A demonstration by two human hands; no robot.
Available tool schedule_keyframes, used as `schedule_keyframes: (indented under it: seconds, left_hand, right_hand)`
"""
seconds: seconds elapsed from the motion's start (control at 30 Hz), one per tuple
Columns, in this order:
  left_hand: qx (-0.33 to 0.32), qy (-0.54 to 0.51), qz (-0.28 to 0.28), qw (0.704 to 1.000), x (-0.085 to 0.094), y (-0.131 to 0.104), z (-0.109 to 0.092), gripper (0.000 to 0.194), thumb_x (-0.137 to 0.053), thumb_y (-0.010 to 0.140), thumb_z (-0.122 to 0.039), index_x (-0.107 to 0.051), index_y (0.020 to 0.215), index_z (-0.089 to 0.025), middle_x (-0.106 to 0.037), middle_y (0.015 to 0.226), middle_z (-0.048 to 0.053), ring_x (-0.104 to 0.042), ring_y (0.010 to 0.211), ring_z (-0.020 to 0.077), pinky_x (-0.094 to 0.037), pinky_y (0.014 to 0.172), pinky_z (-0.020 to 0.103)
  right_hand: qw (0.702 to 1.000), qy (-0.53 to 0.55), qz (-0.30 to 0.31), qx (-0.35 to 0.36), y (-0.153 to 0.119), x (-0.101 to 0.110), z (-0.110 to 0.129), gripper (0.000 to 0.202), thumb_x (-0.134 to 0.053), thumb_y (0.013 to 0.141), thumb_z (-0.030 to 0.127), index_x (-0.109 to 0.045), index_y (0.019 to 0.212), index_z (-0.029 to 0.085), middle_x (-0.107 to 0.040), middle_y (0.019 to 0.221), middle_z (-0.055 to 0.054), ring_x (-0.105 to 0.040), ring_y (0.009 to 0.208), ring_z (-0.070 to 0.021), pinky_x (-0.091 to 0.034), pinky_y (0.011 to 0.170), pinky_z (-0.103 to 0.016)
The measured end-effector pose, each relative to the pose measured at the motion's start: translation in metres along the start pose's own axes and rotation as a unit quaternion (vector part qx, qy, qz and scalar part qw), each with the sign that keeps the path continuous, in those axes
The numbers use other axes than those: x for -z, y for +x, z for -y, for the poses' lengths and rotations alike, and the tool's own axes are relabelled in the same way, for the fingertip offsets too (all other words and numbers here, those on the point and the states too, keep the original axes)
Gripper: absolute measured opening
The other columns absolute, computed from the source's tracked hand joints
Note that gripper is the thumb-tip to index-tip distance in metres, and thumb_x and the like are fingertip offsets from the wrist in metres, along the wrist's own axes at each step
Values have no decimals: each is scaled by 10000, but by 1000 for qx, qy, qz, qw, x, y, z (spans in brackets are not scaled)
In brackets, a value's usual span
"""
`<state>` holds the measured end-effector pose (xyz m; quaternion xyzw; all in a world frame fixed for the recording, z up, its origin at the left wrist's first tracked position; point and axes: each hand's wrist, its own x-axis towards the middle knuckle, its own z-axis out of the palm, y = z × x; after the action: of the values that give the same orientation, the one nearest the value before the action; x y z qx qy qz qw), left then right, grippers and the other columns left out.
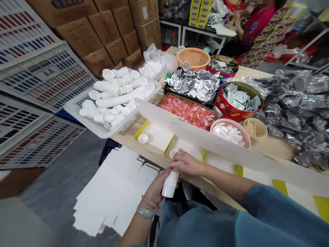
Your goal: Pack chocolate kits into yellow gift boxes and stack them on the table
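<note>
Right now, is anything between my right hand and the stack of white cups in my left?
Nothing visible blocks it: your right hand is at the upper end of the cup stack, held in your left hand. The nearest single white cup is beyond, not between.

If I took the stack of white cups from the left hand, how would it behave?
The stack of cups is probably light, seemingly thin plastic. Tilted far, it might slide apart, being merely nested. Laid sideways, it could roll on its round rims.
</note>
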<state>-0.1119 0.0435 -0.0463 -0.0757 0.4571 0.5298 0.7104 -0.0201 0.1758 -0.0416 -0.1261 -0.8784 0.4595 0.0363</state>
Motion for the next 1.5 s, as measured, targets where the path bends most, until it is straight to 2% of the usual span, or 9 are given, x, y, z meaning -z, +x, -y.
schedule_keyframes:
  seconds: [0.13,0.23,0.37,0.5,0.67,0.9,1.07,1.37,1.5]
  left_hand:
    - [55,46,95,993,-39,13,15,350,-646,641,-372,-558,867,-119,-587,607,15,-560,515,134,-454,474,240]
    - [117,78,146,979,-69,22,39,321,-615,672,-375,-565,829,-100,-601,612,46,-572,525,145,-456,484,241]
    - [193,61,102,974,-81,25,76,304,-515,756,-379,-547,874,-101,-628,714,88,-592,577,146,-461,505,229]
    - [210,7,0,978,-74,20,103,445,-378,792,-489,-546,775,-77,-611,643,91,-569,530,122,-466,513,217]
    - [154,8,-21,988,-82,23,100,406,-383,805,-455,-551,774,-87,-614,665,76,-578,564,127,-453,494,214]
    - [116,155,79,978,-120,41,95,267,-618,680,-348,-578,781,-104,-593,616,26,-529,536,104,-397,522,211]
    - [190,229,186,936,-167,59,138,280,-674,612,-341,-578,697,-92,-550,582,5,-489,530,85,-353,516,204]
    - [334,197,149,910,-175,53,191,303,-547,734,-354,-503,943,-138,-607,739,54,-577,580,150,-448,519,270]
    - [274,179,81,941,-172,48,185,338,-461,783,-405,-436,1012,-158,-614,787,68,-598,610,151,-457,529,252]
  right_hand:
    - [960,273,37,-57,-70,14,10,431,-405,766,519,-504,570,149,-497,591,-6,-474,607,-112,-387,594,-243]
    - [915,365,-79,-151,-130,15,0,448,-387,745,572,-470,589,160,-477,587,3,-465,538,-108,-382,530,-246]
    - [910,75,-308,-268,-185,12,-26,397,-348,812,467,-517,622,162,-523,636,-38,-469,654,-154,-361,637,-300]
    - [933,-263,-141,-202,-187,-7,-56,250,-399,820,272,-579,697,151,-573,730,-82,-449,812,-208,-283,785,-383]
    - [949,-301,-22,-95,-163,-23,-70,288,-407,814,329,-575,878,104,-576,810,-115,-446,850,-210,-264,829,-386]
    - [961,64,-203,-175,-210,19,-15,302,-361,829,363,-577,788,156,-576,773,-45,-472,776,-147,-348,732,-290]
    - [849,342,-307,-259,-269,9,-3,397,-420,734,528,-500,641,151,-466,589,11,-421,560,-100,-356,557,-238]
    - [789,-30,-487,-373,-335,-16,-21,332,-347,831,352,-497,601,166,-497,604,-25,-429,627,-133,-332,606,-265]
    - [825,-215,-354,-384,-333,-2,-67,263,-401,824,288,-566,669,153,-570,723,-76,-459,773,-187,-311,737,-335]
